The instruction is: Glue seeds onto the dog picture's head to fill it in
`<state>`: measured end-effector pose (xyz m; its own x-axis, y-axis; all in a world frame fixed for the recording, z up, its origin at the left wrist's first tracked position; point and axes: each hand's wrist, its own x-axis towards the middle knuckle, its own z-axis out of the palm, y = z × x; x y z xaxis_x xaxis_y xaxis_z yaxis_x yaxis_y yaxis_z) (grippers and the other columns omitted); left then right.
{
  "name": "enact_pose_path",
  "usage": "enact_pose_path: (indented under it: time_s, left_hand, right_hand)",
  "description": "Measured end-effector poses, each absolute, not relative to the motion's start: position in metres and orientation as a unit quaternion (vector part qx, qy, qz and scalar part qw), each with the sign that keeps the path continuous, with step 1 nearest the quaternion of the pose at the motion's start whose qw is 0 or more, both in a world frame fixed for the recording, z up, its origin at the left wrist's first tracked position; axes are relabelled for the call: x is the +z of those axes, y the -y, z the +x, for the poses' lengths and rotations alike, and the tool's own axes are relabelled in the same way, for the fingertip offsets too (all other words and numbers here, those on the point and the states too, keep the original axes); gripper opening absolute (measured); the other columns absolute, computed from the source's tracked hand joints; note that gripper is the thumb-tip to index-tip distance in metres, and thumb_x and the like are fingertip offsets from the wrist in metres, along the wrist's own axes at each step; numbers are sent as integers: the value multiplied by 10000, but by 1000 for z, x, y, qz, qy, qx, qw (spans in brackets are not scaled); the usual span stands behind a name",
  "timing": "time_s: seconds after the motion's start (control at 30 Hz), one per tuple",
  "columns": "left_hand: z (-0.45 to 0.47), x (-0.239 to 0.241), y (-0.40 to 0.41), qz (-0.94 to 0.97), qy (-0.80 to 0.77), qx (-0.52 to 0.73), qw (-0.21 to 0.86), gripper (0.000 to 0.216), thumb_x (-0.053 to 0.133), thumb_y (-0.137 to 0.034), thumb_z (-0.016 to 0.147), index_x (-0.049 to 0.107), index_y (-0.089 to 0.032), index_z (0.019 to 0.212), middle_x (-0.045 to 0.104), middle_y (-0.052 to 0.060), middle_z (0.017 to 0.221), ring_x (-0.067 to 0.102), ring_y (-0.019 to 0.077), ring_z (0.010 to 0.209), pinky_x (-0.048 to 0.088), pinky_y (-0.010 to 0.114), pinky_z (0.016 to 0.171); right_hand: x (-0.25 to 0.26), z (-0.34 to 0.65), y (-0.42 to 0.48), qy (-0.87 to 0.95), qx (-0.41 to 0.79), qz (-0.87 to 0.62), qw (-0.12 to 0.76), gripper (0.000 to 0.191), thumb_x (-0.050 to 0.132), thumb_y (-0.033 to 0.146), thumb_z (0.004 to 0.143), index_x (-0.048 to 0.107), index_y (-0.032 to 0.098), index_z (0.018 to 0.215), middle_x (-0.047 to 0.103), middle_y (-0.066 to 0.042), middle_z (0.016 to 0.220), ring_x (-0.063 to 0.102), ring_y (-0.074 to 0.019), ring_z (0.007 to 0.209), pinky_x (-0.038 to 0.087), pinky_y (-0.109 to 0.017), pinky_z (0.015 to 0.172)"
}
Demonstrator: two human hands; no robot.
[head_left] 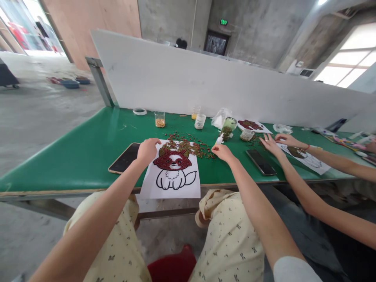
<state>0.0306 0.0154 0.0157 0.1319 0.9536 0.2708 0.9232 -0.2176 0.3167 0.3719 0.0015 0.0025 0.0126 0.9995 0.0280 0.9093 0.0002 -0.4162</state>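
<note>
A sheet of paper (149, 184) with a cartoon fox-like animal outline lies before me, its lower edge over the table's front. The animal's head (173, 161) is filled with dark red and green grains; body and tail are bare white. Loose red and green beans (188, 145) are scattered across the sheet's top and onto the table. My left hand (147, 152) is closed, fingertips at the sheet's upper left corner. Right of the beans, my right hand (223, 152) has fingers pinched together; what they hold is hidden. A white glue bottle (219, 139) is just behind it.
Phones lie left (125, 158) and right (261, 161) of me. Behind stand a cup of yellow kernels (160, 120), a white cup (200, 122) and a tipped green container (228, 128). Another person's hands (273, 145) work at the right. A white partition (190, 82) backs the green table (73, 156).
</note>
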Motion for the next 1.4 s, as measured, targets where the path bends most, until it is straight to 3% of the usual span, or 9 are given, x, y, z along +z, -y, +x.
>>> enact_pose_path:
  time_s: [0.13, 0.23, 0.33, 0.43, 0.7, 0.97, 1.17, 1.3, 1.4]
  left_hand:
    - [28, 18, -17, 755, -638, 148, 46, 373, 381, -73, 773, 650, -211, 992, 666, 60, 1044, 601, 232, 976, 449, 290, 795]
    - [16, 22, -19, 736, -666, 120, 27, 374, 424, -89, 761, 608, -156, 1079, 598, 142, 1162, 566, 287, 1054, 440, 351, 850]
    - [-2, 26, -19, 634, -770, 62, 29, 431, 475, -345, 813, 543, -81, 1147, 553, 257, 1162, 530, 406, 1066, 424, 496, 840]
    - [-15, 27, -16, 598, -795, 7, 100, 555, 432, -485, 817, 482, -91, 1205, 554, 263, 1154, 537, 413, 1053, 435, 504, 812]
    - [-30, 28, -5, 641, -759, -20, 111, 778, 533, -444, 743, 222, -102, 1368, 560, 245, 1163, 553, 385, 1033, 453, 401, 763]
    - [-29, 30, -2, 640, -764, 25, 82, 672, 598, -413, 701, 378, -68, 1234, 519, 259, 1162, 463, 409, 1119, 434, 398, 799]
    - [-32, 30, -6, 598, -787, 107, 105, 934, 755, -454, 549, 314, -105, 1295, 400, 268, 1273, 528, 429, 1035, 438, 444, 805]
    - [-43, 26, -17, 566, -779, 208, 172, 839, 677, -361, 667, 261, -118, 1353, 521, 254, 1158, 573, 407, 972, 457, 426, 728]
    - [-52, 23, -24, 527, -777, 269, 214, 708, 600, -191, 701, 303, -108, 1339, 599, 222, 1005, 608, 368, 863, 461, 392, 649]
  right_hand:
    - [2, 378, 0, 694, 158, -682, 168, 98, 581, 183, 787, 673, 169, 816, 700, -44, 873, 625, -132, 778, 428, -200, 670]
    - [2, 381, 1, 695, 167, -678, 171, 106, 574, 187, 793, 672, 167, 830, 701, -44, 889, 630, -134, 792, 433, -200, 679]
    - [1, 380, 2, 696, 172, -676, 170, 104, 576, 188, 791, 674, 161, 815, 702, -54, 899, 631, -146, 814, 434, -208, 705]
    - [1, 378, 3, 697, 182, -674, 164, 104, 578, 193, 787, 675, 159, 801, 703, -61, 885, 633, -158, 806, 438, -219, 700]
    - [2, 375, 5, 699, 196, -669, 156, 108, 579, 204, 782, 680, 166, 779, 706, -65, 863, 635, -166, 789, 445, -223, 688]
    - [-3, 375, -1, 699, 191, -673, 148, 107, 582, 215, 775, 675, 167, 755, 701, -61, 818, 619, -160, 737, 425, -231, 659]
    - [-5, 371, -2, 704, 182, -671, 143, 108, 588, 227, 767, 647, 164, 702, 676, -45, 713, 590, -143, 649, 400, -225, 598]
    - [-4, 368, -2, 708, 171, -670, 143, 126, 597, 228, 756, 625, 165, 651, 646, -33, 673, 566, -131, 615, 400, -225, 596]
    - [-3, 367, -1, 701, 144, -681, 155, 143, 613, 240, 741, 603, 163, 622, 630, -58, 792, 563, -144, 681, 416, -246, 648]
